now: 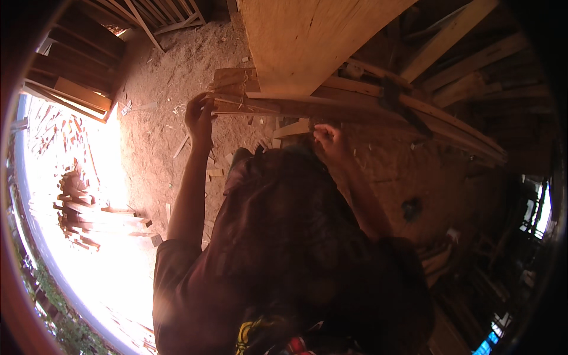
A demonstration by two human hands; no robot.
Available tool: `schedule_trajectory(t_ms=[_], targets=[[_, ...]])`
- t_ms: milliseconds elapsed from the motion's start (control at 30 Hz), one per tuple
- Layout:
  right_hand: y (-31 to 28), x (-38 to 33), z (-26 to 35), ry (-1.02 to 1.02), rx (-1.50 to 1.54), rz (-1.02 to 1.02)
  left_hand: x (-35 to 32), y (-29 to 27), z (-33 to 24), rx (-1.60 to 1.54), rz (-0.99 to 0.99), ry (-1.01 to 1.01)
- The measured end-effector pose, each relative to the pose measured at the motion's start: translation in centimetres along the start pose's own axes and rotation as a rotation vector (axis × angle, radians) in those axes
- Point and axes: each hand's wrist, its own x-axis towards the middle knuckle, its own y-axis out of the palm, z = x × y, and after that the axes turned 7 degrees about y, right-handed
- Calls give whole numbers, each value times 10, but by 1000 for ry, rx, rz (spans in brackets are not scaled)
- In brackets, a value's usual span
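My left hand (199, 117) is at the left end of a long, low wooden bench made of planks (367, 111). Its fingers bend around the end of a thin wooden strip (251, 104) lying along the bench top. On the near side of the bench, my right hand (332, 142) has its fingers curled in, thumb close to the fingertips. Whatever it may hold is too small or hidden to tell. Just left of that hand, a pale wedge-shaped piece of wood (293, 129) shows below the bench edge. A wide, light wooden board (319, 41) rises from the far side of the bench.
Stacked timber and beams (473, 65) fill the far right. Dark slatted woodwork (83, 47) stands far left. Offcuts and shavings litter the dirt floor (160, 106). A wood pile (89, 213) lies in bright sunlight at left. A dark lump (411, 208) sits on the ground at right.
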Motion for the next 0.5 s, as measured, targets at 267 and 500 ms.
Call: schedule_trajectory(t_ms=[267,500], targets=[[-88,45,85,8,221,-157,27,88,-157,-181,426,374],[-91,151,107,-202,1155,-421,28,119,-149,-114,476,260]])
